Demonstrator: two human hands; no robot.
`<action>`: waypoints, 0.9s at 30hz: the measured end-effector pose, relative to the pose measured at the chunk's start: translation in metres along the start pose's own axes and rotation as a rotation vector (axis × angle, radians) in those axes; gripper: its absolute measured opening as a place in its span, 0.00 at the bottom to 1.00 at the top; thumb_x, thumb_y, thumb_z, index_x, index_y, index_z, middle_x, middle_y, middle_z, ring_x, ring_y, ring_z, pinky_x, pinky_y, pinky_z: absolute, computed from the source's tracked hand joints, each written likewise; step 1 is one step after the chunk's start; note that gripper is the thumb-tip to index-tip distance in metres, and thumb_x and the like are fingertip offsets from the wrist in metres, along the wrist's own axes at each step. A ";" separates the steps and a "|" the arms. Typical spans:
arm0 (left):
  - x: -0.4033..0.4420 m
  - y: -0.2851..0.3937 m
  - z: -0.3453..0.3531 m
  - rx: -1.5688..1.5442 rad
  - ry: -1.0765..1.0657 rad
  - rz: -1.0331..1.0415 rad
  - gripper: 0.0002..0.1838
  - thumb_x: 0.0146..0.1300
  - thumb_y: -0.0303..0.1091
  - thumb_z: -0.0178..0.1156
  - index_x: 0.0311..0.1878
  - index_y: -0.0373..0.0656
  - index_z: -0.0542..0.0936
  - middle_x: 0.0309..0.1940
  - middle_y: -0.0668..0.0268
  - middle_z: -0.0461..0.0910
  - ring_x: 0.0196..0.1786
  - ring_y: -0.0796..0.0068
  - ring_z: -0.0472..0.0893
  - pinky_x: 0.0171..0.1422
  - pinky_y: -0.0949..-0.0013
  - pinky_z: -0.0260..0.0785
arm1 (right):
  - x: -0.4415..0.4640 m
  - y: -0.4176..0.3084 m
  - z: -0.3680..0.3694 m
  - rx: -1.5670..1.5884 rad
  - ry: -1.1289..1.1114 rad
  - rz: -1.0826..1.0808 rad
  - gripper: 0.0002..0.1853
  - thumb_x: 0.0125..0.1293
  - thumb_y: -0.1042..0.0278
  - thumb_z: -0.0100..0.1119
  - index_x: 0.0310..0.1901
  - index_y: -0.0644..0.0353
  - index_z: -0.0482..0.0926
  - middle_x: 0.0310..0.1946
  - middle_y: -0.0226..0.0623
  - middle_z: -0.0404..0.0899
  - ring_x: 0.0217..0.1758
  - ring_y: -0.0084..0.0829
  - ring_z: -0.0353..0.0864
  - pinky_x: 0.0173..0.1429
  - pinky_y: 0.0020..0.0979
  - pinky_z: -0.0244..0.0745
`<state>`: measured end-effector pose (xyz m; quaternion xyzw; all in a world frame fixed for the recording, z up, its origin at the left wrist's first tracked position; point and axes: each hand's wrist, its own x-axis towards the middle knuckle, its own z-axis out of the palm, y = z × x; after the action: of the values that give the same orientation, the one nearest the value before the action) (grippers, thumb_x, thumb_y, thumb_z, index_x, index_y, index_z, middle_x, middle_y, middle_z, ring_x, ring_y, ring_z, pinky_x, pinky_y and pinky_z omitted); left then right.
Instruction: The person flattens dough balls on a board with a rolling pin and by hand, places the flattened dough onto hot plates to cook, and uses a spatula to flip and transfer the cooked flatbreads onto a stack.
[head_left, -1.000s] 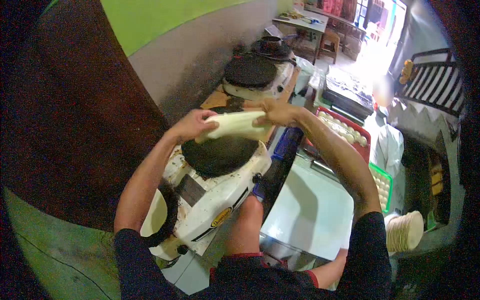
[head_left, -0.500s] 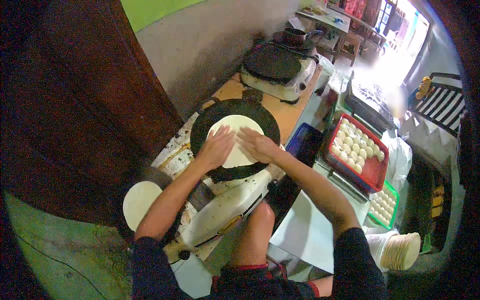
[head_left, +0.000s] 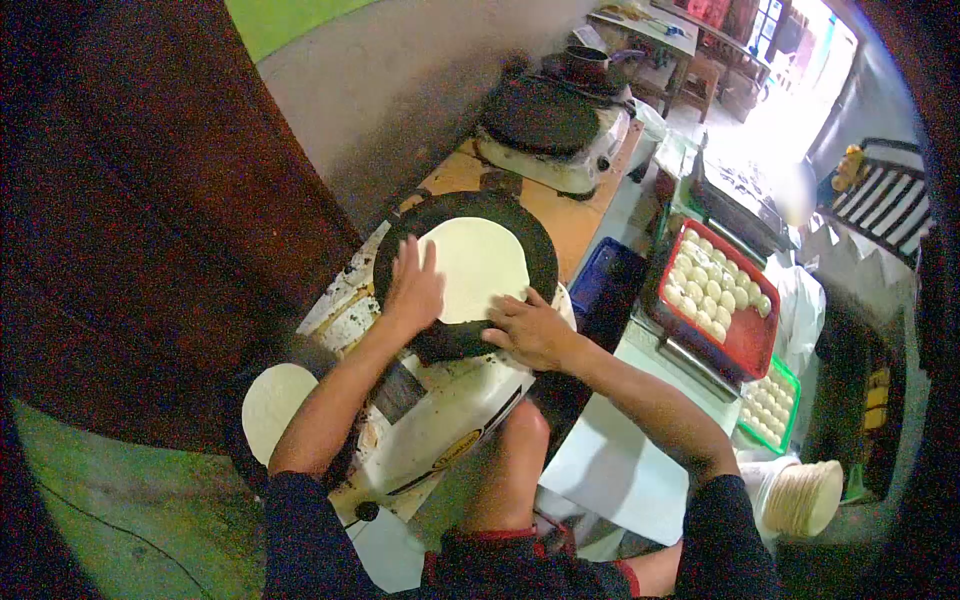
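Observation:
A thin, pale round flatbread [head_left: 474, 262] lies on a black griddle [head_left: 543, 258] over a white gas stove [head_left: 455, 425]. My left hand [head_left: 413, 294] rests at the flatbread's left edge, its fingers spread and pointing away from me. At the lower right edge, my right hand [head_left: 530, 330] has its fingers apart, with fingertips on or just over the dough. Neither hand grips anything. Beside my left forearm, a second flatbread [head_left: 277, 405] sits on another dark pan, partly covered by the arm.
At right stand a red tray [head_left: 745, 340] and a green tray [head_left: 775, 447], both with several dough balls. A stack of flatbreads [head_left: 805, 498] lies at lower right. Further back are another griddle [head_left: 540, 120] and a saucepan [head_left: 586, 65]. A blue tray [head_left: 606, 275] is beside the stove.
My hands have moved apart from the middle of the flatbread to its edges, the left one leftward and the right one down toward me. More of the flatbread's surface shows.

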<state>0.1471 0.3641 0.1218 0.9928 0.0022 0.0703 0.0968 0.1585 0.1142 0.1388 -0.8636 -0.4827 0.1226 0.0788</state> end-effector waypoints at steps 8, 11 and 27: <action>0.009 0.125 -0.049 -0.535 0.167 0.069 0.33 0.73 0.41 0.54 0.74 0.31 0.62 0.75 0.37 0.57 0.79 0.42 0.57 0.82 0.53 0.51 | -0.042 -0.033 0.002 0.339 0.068 -0.024 0.30 0.79 0.43 0.40 0.67 0.62 0.72 0.70 0.45 0.71 0.74 0.43 0.69 0.80 0.58 0.49; -0.014 0.230 -0.035 -0.851 -0.187 -0.091 0.37 0.71 0.44 0.59 0.74 0.30 0.62 0.72 0.35 0.64 0.75 0.40 0.64 0.80 0.56 0.55 | -0.166 -0.021 0.003 0.620 0.309 0.126 0.28 0.79 0.47 0.45 0.67 0.61 0.73 0.68 0.45 0.75 0.70 0.46 0.75 0.78 0.54 0.58; -0.029 0.288 0.136 -0.605 -0.344 -0.129 0.33 0.72 0.57 0.53 0.61 0.32 0.74 0.30 0.53 0.86 0.48 0.59 0.85 0.51 0.60 0.74 | -0.515 0.203 0.006 0.590 0.814 1.083 0.18 0.71 0.57 0.60 0.52 0.62 0.86 0.42 0.43 0.89 0.44 0.28 0.86 0.51 0.34 0.80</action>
<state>0.1347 0.0554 0.0412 0.9142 0.0277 -0.1069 0.3899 0.0624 -0.4309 0.1513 -0.9008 0.1316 -0.0611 0.4092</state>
